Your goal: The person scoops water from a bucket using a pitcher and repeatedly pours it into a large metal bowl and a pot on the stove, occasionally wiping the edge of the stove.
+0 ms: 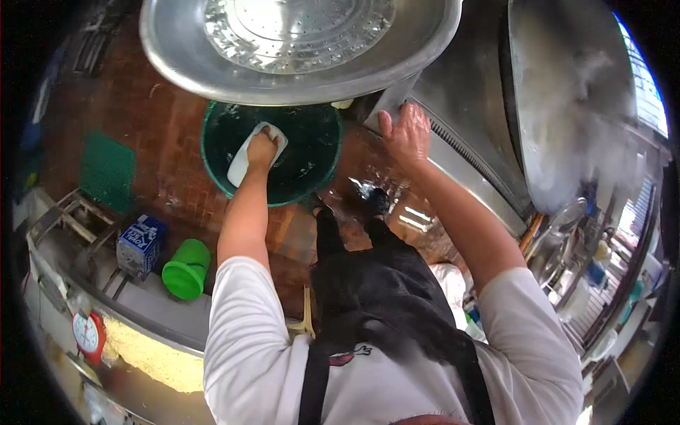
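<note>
My left hand (263,149) grips a white scoop-like container (244,161) inside a round dark green tub (328,152) on the floor. The tub seems to hold water. Fingers are closed over the container's upper end. On the right, my right hand (409,133) lies with fingers spread on the edge of a metal counter (453,157), holding nothing. Above the tub, a large metal basin (297,42) with a perforated bottom fills the top of the view and hides the tub's far rim.
At the right a big round metal pan (567,92) gives off steam. To the left are a green mat (108,172), a blue box (142,245), a bright green bucket (187,269) and a red scale (88,333). The brick-coloured floor (177,134) looks wet.
</note>
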A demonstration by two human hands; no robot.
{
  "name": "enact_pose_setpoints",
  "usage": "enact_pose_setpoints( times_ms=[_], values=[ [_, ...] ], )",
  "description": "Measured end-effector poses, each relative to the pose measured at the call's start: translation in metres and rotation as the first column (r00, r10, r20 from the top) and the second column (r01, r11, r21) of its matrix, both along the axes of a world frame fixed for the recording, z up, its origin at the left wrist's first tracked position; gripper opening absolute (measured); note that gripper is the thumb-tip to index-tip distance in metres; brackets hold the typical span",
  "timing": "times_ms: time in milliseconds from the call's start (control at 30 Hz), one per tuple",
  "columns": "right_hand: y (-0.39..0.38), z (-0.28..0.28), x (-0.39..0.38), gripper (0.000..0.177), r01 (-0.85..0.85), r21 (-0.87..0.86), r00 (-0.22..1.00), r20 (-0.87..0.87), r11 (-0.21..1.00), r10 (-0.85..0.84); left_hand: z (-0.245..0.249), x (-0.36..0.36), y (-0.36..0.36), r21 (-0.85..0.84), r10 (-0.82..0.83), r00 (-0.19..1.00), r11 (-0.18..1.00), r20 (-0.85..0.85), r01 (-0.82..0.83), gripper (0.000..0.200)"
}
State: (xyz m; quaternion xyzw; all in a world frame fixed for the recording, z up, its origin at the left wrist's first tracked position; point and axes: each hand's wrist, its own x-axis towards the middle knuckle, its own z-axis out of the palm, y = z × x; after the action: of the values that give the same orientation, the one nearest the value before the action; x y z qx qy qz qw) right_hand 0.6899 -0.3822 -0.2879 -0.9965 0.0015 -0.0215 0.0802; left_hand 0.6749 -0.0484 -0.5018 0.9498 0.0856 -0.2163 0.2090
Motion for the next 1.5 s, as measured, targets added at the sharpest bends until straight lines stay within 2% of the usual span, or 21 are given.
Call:
enact_pose_setpoints(
  times_ms=[67, 100, 133, 167, 200, 233, 267, 300, 500, 833, 933, 1033, 1067, 1167, 1267, 1333, 1400, 1433, 1467, 1500],
  values=[
    [-0.002, -0.001, 0.001, 0.047, 0.003, 0.009, 1.0, -0.009, 1.0, -0.003, -0.045, 0.014, -0.017, 0.069, -0.046, 0.99, 0.996, -0.131, 0.056, 0.05],
    [-0.004, -0.005, 0.002, 0.048, 0.004, -0.01, 1.0, 0.015, 1.0, -0.004, -0.06, 0.018, -0.022, 0.022, -0.107, 0.98, 0.993, -0.17, 0.112, 0.052],
    [-0.006, -0.009, 0.002, 0.047, -0.004, -0.059, 1.0, 0.011, 0.998, 0.004, -0.071, 0.023, -0.032, 0.076, -0.191, 0.942, 0.973, -0.275, 0.219, 0.052],
    [-0.007, -0.006, 0.004, 0.048, -0.002, -0.038, 1.0, -0.019, 0.999, 0.001, -0.068, 0.028, -0.04, 0.065, -0.139, 0.923, 0.983, -0.358, 0.173, 0.054],
    [-0.005, -0.003, 0.004, 0.048, -0.002, -0.009, 0.999, -0.046, 1.0, 0.002, -0.115, 0.023, -0.039, 0.036, -0.193, 0.923, 0.975, -0.332, 0.217, 0.056],
    [-0.005, -0.004, 0.006, 0.049, -0.003, -0.013, 0.999, -0.044, 1.0, 0.003, -0.152, 0.013, -0.042, 0.079, -0.215, 0.962, 0.97, -0.165, 0.23, 0.054],
    [-0.006, -0.004, 0.005, 0.049, -0.005, -0.016, 0.999, -0.044, 1.0, 0.004, -0.172, 0.002, -0.048, 0.122, -0.234, 0.972, 0.965, 0.004, 0.231, 0.052],
    [-0.007, -0.005, 0.005, 0.05, -0.01, -0.017, 0.999, -0.048, 1.0, 0.009, -0.163, 0.0, -0.056, 0.091, -0.197, 0.973, 0.978, 0.123, 0.186, 0.053],
    [-0.007, -0.007, 0.006, 0.049, -0.022, 0.014, 1.0, -0.02, 1.0, 0.022, -0.226, 0.015, -0.067, -0.004, -0.145, 0.989, 0.989, 0.004, 0.145, 0.052],
    [-0.01, -0.012, 0.006, 0.046, -0.041, 0.025, 0.998, 0.039, 0.999, 0.04, -0.268, 0.005, -0.066, -0.171, -0.025, 1.0, 0.985, 0.002, 0.025, 0.051],
    [-0.009, -0.012, 0.005, 0.047, -0.037, 0.043, 0.999, 0.035, 0.998, 0.036, -0.285, -0.009, -0.05, -0.293, 0.051, 0.998, 0.955, 0.021, -0.043, 0.05],
    [-0.007, -0.012, 0.005, 0.048, -0.017, 0.058, 1.0, 0.022, 0.998, 0.016, -0.307, -0.022, -0.029, -0.477, 0.15, 0.988, 0.871, 0.036, -0.115, 0.05],
    [-0.006, -0.011, 0.004, 0.048, -0.005, 0.056, 1.0, 0.024, 0.998, 0.003, -0.307, -0.027, -0.025, -0.52, 0.176, 0.984, 0.843, 0.026, -0.137, 0.05],
    [-0.005, -0.01, 0.003, 0.047, -0.021, 0.035, 0.999, 0.039, 0.999, 0.02, -0.238, -0.019, -0.023, -0.372, 0.105, 0.972, 0.911, -0.21, -0.178, 0.055],
    [-0.003, -0.004, 0.002, 0.047, -0.014, 0.005, 1.0, 0.026, 1.0, 0.014, -0.183, -0.027, -0.026, -0.099, -0.195, 0.969, 0.978, -0.151, 0.181, 0.059],
    [-0.003, 0.0, 0.001, 0.048, -0.002, 0.013, 1.0, 0.029, 1.0, 0.002, -0.214, -0.044, -0.022, -0.156, -0.253, 0.953, 0.961, -0.167, 0.228, 0.063],
    [-0.004, 0.0, 0.0, 0.05, -0.004, 0.01, 1.0, 0.024, 1.0, 0.003, -0.162, -0.07, -0.037, -0.19, -0.132, 0.991, 0.973, 0.019, 0.133, 0.053],
    [-0.006, -0.001, -0.001, 0.051, -0.001, 0.009, 1.0, 0.022, 1.0, 0.001, -0.122, -0.08, -0.045, -0.359, 0.016, 1.0, 0.933, -0.008, -0.017, 0.047],
    [-0.007, 0.0, 0.0, 0.052, 0.007, 0.026, 1.0, 0.017, 1.0, -0.008, -0.074, -0.085, -0.052, -0.515, 0.153, 0.987, 0.843, -0.053, -0.158, 0.043],
    [-0.007, 0.001, -0.001, 0.053, 0.019, 0.041, 1.0, 0.012, 0.999, -0.019, -0.039, -0.091, -0.057, -0.454, 0.16, 0.983, 0.871, -0.094, -0.185, 0.04]
  ],
)
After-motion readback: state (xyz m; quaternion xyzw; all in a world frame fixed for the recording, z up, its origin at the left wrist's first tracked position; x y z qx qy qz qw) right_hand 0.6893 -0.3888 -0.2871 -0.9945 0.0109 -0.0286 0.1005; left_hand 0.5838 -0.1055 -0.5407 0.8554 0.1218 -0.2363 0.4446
